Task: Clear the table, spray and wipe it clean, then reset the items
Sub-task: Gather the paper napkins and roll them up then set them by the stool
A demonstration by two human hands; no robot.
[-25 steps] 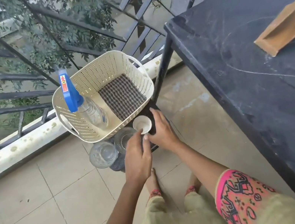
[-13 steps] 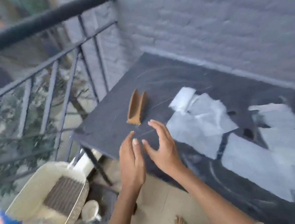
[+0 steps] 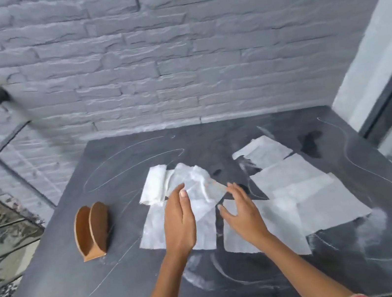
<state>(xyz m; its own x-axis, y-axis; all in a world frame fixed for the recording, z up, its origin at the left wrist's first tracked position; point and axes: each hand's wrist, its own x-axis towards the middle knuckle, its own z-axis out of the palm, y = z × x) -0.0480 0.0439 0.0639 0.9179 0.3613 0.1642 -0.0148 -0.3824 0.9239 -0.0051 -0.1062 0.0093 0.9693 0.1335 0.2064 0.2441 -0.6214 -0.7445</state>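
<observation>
Left hand (image 3: 178, 218) and right hand (image 3: 241, 209) spread, perhaps six napkins (image 3: 290, 174), one wooden holder (image 3: 92, 233)

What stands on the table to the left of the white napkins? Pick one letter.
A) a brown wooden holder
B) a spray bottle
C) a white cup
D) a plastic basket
A: the brown wooden holder stands upright and empty on the dark table, left of the white napkins and apart from them.
</observation>
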